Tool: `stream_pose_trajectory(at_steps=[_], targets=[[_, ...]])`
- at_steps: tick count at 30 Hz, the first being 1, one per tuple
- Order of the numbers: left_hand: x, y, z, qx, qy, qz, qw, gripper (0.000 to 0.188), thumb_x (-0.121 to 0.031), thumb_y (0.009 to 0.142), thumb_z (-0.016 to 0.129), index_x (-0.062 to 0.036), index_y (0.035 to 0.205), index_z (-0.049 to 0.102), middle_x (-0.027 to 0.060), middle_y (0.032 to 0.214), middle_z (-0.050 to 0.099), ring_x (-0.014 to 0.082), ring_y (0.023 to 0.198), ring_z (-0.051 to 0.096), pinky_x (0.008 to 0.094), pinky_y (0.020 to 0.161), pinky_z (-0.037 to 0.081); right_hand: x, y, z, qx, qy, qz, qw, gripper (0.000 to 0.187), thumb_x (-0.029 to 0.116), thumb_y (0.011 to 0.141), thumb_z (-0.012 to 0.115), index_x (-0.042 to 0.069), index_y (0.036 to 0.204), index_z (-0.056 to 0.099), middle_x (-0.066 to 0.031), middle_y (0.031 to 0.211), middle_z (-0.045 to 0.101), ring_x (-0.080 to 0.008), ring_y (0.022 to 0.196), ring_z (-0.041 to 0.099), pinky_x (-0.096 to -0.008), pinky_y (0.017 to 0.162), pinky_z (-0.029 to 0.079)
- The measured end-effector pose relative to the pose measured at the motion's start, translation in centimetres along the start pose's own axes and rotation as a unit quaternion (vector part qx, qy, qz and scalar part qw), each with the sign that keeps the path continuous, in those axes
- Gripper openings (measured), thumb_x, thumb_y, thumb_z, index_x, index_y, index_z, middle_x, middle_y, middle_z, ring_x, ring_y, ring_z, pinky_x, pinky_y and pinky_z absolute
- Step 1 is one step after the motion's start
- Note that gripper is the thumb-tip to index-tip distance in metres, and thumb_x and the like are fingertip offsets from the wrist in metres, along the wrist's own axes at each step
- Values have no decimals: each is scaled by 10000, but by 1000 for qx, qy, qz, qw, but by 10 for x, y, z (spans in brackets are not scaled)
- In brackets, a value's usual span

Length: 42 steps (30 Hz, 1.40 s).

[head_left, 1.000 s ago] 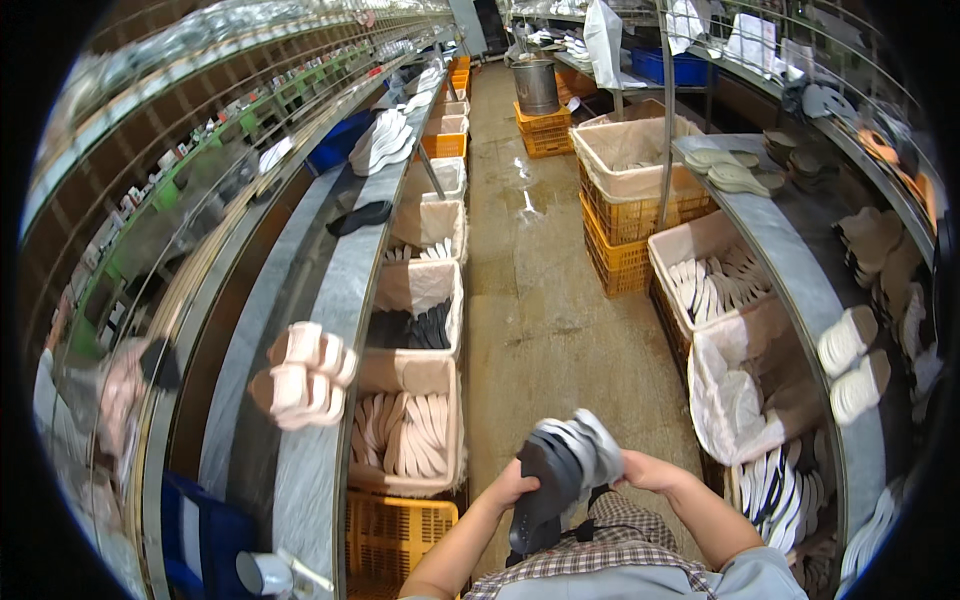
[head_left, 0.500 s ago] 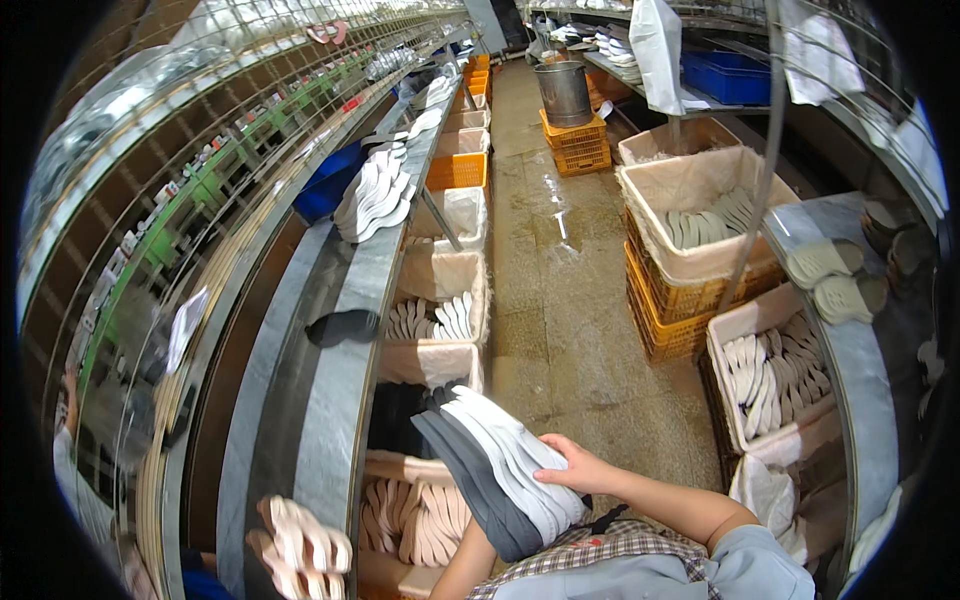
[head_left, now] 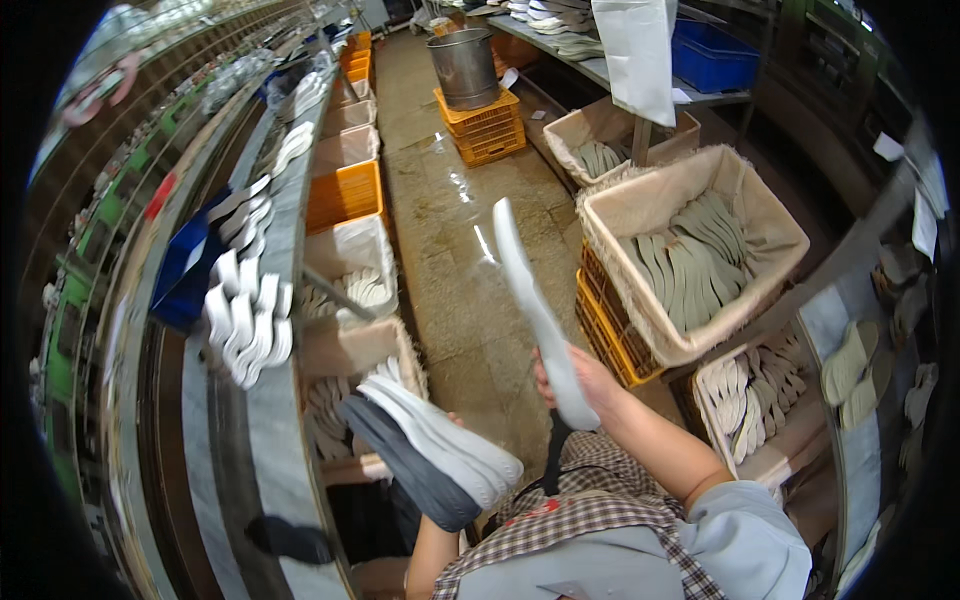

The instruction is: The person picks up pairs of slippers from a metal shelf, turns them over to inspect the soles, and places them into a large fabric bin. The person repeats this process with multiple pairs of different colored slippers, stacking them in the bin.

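Note:
A stack of shoe soles (head_left: 452, 440), several white with dark grey ones along the left side, lies across my left hand (head_left: 456, 419). Most of that hand is hidden beneath the stack; only fingertips show past its far right edge. My right hand (head_left: 588, 382) is closed around the heel end of a single white shoe sole (head_left: 528, 285). It is held on edge, its toe pointing away from me over the aisle, apart from the stack.
On the left bench (head_left: 260, 440) lie wavy white soles (head_left: 250, 320) and a dark sole (head_left: 288, 540). Lined baskets of soles stand below. To the right, a lined basket (head_left: 690, 345) holds grey-green soles. Farther up the aisle, a metal bucket (head_left: 464, 70) tops orange crates (head_left: 480, 135).
My right hand has left the stack with one white sole and moved it up and away. The stack sits farther left in view. The view has shifted to the right.

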<state>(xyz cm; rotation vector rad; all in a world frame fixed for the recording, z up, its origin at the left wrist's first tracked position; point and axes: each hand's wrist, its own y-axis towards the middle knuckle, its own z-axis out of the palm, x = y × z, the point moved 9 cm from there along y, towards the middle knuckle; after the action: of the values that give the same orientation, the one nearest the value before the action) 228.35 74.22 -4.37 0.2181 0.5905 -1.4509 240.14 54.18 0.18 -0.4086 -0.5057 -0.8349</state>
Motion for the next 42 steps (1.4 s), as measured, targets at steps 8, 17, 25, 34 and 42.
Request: stream_pose_trajectory(at_steps=[8,17,25,34,42], targets=[[-44,225,55,-46,-203,47,977,514,-341,923,551,-58,1330,416,133,1201,483,255,1134,463,367,1018,349,115,227,37,338,374,92,859,398,388,910,502,-2,993,486,-73,682,517,-159,533,531,-256,430,393],[-99,478,11,-5,-476,-65,877,468,-321,929,517,-32,1287,429,117,1180,508,250,1113,482,369,991,363,176,498,16,292,406,129,856,391,359,928,468,-18,1032,483,-80,693,513,-164,543,525,-283,524,452],[-174,731,3,69,-568,-196,797,443,-312,945,467,-18,1274,422,96,1171,525,242,1098,494,375,975,369,237,732,24,249,446,127,851,378,336,912,485,-8,1066,518,-60,733,506,-156,597,520,-287,567,448],[-251,962,58,79,-479,-219,846,357,-233,907,533,-7,1174,463,71,1053,530,210,997,510,332,916,406,286,951,-23,153,382,162,897,297,348,932,448,55,973,478,-44,705,462,-162,566,475,-284,543,418],[-335,1178,120,-11,-238,-52,970,550,-359,915,513,9,1300,375,177,1164,496,289,1080,501,378,970,404,394,1160,-173,-200,-194,36,960,318,45,854,462,-6,1165,498,-126,1040,598,-207,912,610,-305,769,502]])
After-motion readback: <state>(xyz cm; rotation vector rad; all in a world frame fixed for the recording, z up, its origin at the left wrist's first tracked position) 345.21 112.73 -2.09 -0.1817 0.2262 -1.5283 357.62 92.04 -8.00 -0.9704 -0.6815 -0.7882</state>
